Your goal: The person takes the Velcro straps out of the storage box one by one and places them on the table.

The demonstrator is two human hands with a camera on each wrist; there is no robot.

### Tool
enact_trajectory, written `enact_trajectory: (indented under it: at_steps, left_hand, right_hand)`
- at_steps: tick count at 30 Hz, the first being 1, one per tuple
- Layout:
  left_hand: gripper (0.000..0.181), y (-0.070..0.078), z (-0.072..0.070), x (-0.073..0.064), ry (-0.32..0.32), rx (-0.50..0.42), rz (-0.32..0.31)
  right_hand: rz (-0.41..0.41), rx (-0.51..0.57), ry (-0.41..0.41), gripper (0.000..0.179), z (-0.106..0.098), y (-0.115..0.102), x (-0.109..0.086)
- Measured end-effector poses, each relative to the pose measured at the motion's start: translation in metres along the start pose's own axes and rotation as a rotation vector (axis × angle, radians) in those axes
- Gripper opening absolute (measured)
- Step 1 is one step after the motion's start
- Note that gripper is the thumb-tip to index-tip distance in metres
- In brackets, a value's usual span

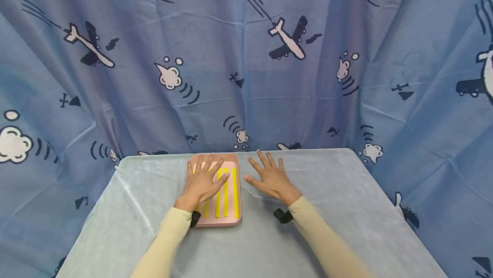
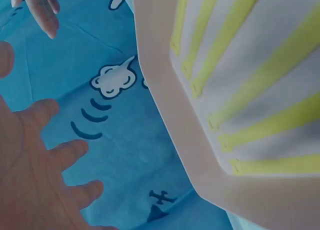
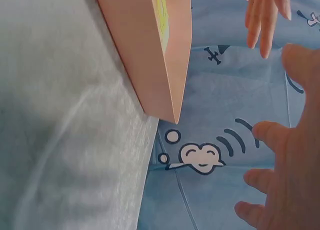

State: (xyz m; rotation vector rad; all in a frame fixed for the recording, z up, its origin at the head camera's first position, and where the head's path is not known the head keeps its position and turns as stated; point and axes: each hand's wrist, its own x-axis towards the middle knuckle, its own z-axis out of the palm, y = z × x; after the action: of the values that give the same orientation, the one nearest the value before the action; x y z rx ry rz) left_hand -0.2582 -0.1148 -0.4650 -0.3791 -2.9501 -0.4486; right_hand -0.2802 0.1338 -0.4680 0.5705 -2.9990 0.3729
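Observation:
A shallow pink tray (image 1: 217,224) lies near the far edge of the table. Several narrow yellow strips (image 1: 236,192) run lengthwise inside it, side by side. Over the tray hovers my left hand (image 1: 202,184), fingers spread and holding nothing; it hides part of the strips in the head view. My right hand (image 1: 274,181) is just right of the tray, also spread and holding nothing. In the left wrist view the tray's rim (image 2: 165,90) stands beside the left hand (image 2: 25,170). The right wrist view has the tray's outer wall (image 3: 135,45) left of the right hand (image 3: 295,155).
A pale grey cloth covers the table (image 1: 339,218). Behind it hangs a blue curtain (image 1: 246,72) printed with planes, clouds and stars. Each wrist carries a small black mount, such as the right one (image 1: 283,216).

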Motion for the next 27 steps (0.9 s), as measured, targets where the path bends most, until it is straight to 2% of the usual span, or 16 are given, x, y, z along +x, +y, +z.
enact_trajectory:
  at_steps: [4, 11, 17, 23, 27]
  left_hand:
    - [0.064, -0.007, -0.001, -0.006, 0.028, -0.005, -0.009]
    - [0.065, -0.021, -0.001, -0.016, -0.008, -0.033, -0.082]
    - [0.065, -0.033, -0.001, -0.023, 0.009, -0.04, -0.113]
    - [0.067, -0.043, 0.002, -0.031, 0.015, -0.11, -0.154]
    - [0.067, -0.05, 0.005, -0.036, 0.023, -0.157, -0.192]
  right_hand:
    - [0.002, 0.006, -0.006, 0.074, 0.004, -0.007, 0.002]
    - [-0.043, 0.033, -0.005, 0.072, 0.009, -0.021, 0.002]
    - [-0.065, 0.043, -0.013, 0.073, 0.012, -0.033, 0.003]
    - [-0.075, 0.079, -0.039, 0.07, 0.016, -0.045, 0.005]
    - [-0.109, 0.092, -0.031, 0.068, 0.02, -0.054, 0.005]
